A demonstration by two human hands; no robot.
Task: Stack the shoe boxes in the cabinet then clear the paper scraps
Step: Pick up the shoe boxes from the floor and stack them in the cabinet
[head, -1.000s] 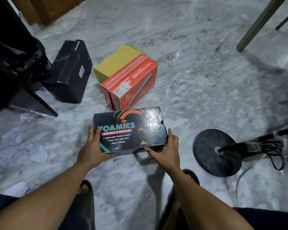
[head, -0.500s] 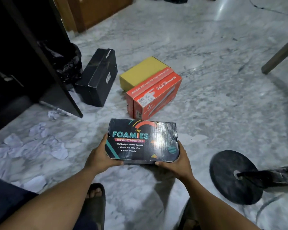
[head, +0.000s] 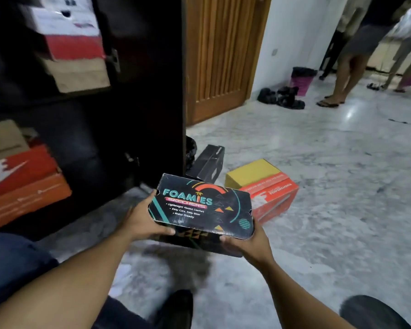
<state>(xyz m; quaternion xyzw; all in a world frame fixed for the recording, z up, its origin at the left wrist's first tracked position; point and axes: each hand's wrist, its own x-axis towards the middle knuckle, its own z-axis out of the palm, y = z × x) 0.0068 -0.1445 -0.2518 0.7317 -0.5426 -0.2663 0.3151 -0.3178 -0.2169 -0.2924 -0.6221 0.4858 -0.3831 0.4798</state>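
A black box (head: 203,208) sits at the centre of the frame, held in the air above the marble floor (head: 318,162), just in front of the open dark cabinet (head: 138,91). Its lid reads "FOAMIES" in teal and "SKECHERS" on a pink band. Under these stand three white lines: "Lightweight Molded Comfort", "Easy Care, Easy Wear" and "Water Friendly".

The left hand (head: 144,219) grips the box's left end, with the thumb on the lid edge and the fingers curled beneath. The right hand (head: 249,243) grips the lower right corner in the same way.

At the lower left of the frame, inside the cabinet, a red box (head: 17,176) shows the letters "KE" and a white swoosh. It lies on an orange box (head: 26,200) whose writing is too blurred to read. On the shelf at the upper left, a white box (head: 64,17), a second red box (head: 74,47) and a brown box (head: 78,74) are stacked.

On the floor behind the held box lie three more boxes. One is plain black (head: 210,162) and beside the cabinet wall. The yellow one (head: 252,172) touches an orange-red one (head: 274,198) that has blurred white lettering.

A wooden door (head: 221,55) stands at top centre. At the upper right, people's legs (head: 342,74) stand near a pink bin (head: 303,81).
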